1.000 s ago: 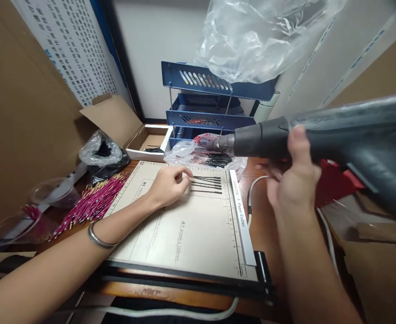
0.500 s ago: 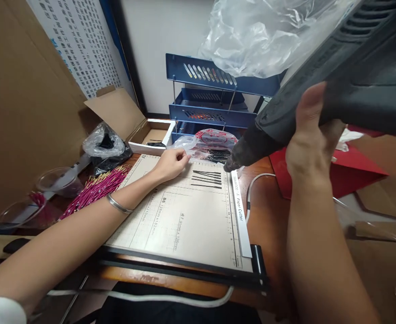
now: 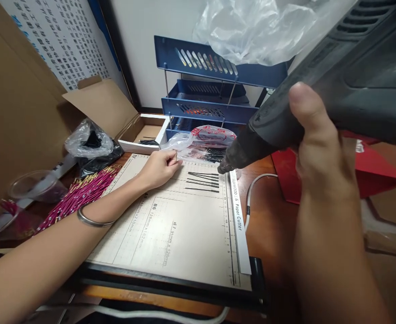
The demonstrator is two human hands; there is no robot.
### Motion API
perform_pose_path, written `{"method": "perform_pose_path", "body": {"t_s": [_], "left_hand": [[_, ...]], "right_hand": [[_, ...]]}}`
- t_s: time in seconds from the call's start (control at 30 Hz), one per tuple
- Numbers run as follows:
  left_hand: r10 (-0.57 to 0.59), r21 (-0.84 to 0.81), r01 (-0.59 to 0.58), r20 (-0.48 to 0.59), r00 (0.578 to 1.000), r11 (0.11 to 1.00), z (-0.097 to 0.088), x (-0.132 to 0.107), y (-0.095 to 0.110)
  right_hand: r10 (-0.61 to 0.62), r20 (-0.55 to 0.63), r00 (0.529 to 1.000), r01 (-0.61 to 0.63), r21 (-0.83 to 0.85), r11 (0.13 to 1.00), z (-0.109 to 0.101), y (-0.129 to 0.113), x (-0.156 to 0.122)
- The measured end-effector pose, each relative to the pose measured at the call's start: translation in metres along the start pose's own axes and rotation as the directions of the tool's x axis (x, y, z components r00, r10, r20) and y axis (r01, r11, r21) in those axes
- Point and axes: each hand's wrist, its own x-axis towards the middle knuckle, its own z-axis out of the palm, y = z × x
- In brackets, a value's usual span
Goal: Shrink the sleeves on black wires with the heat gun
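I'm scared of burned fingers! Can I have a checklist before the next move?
1. Right hand gripping heat gun: ok.
2. Nozzle near black wires: ok, at their right ends.
3. Left hand clear of nozzle: ok, beyond the wires' left ends.
4. Wires apart: not ok, two appear to meet at left.
5. Printed plastic bag away from nozzle: not ok, looks close behind.
6. Heat gun on or off: cannot tell.

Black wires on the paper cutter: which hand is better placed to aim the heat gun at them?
Probably the right hand: it holds the heat gun, nozzle near the black wires. The left hand shows no tool.
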Motion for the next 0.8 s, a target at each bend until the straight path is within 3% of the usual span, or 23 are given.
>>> {"method": "perform_pose_path", "body": {"t_s": [0.13, 0.33, 0.5, 0.67, 0.8], "left_hand": [[0.045, 0.033, -0.044, -0.022, 0.999, 0.998, 0.000, -0.004, 0.002], [0.061, 0.069, -0.061, -0.006, 0.998, 0.996, -0.002, -0.006, 0.006], [0.062, 0.091, -0.055, -0.077, 0.995, 0.994, -0.005, -0.003, 0.004], [0.030, 0.041, -0.027, -0.075, 0.997, 0.999, -0.004, -0.004, 0.001], [0.024, 0.049, -0.022, -0.044, 0.999, 0.999, -0.004, -0.004, 0.001]], "right_hand": [[-0.060, 0.042, 0.997, 0.053, 0.163, 0.985, 0.002, -0.001, 0.002], [0.031, -0.029, 0.999, -0.025, 0.198, 0.980, 0.010, -0.006, 0.002], [0.062, 0.056, 0.997, -0.069, 0.137, 0.988, 0.011, -0.008, -0.001], [0.087, -0.080, 0.993, -0.071, 0.181, 0.981, 0.014, -0.010, 0.000], [0.109, -0.033, 0.994, -0.104, 0.122, 0.987, 0.013, -0.009, 0.004]]}}
